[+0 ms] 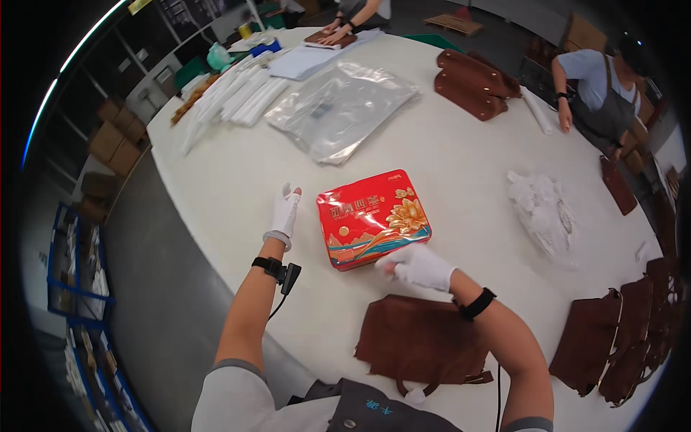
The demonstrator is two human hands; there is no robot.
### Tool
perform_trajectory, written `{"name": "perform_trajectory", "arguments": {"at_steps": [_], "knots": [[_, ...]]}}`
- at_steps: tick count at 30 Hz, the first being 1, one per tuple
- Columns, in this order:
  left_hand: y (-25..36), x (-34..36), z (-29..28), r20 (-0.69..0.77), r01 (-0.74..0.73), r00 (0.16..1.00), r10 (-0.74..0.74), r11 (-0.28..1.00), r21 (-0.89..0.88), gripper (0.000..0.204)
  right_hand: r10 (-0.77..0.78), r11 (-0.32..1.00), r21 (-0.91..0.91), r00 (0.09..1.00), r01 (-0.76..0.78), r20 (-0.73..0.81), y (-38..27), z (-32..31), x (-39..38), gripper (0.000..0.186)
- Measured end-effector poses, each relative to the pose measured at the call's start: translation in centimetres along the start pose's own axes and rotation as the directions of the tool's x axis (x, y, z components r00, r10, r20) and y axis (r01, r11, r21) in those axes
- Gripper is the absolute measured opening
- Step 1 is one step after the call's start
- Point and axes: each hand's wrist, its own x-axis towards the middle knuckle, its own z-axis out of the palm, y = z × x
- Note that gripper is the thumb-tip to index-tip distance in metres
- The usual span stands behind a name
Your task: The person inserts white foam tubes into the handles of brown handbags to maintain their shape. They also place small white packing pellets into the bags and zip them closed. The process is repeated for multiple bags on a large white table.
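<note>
A red rectangular tin box [371, 216] with a gold flower and blue-green waves on its lid lies on the white table. To its left is my left hand [286, 212], in a white glove with bare fingertips, apart from the box and holding nothing; its thumb stands away from the fingers. My gloved right hand [421, 266] is at the box's near right edge with its fingers bent inward. Whether it touches the box, or has anything in it, is hidden. Just below that hand, a brown leather handbag [410, 338] lies flat, its handle toward me.
Beyond the box lies a stack of clear plastic bags [342, 108], with white rolls [252, 93] to its left. Crumpled white wrapping [540, 209] and more brown bags [586, 338] are on the right. A co-worker [601, 93] stands at the right; another person's hands [335, 32] work at the far end.
</note>
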Motion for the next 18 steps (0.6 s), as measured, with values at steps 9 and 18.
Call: {"name": "perform_trajectory", "arguments": {"at_steps": [9, 18], "knots": [[-2.9, -12.4, -7.4, 0.359, 0.191, 0.921, -0.154, 0.979, -0.069, 0.065, -0.080, 0.896, -0.400, 0.818, -0.191, -0.569, 4.7, 0.7, 5.9, 0.057], [-3.5, 9.7, -19.4, 0.055, 0.027, 0.995, -0.082, 0.768, 0.640, 0.052, 0.248, 0.770, -0.484, 0.894, -0.416, -0.373, -1.0, 3.1, 9.3, 0.031]]}}
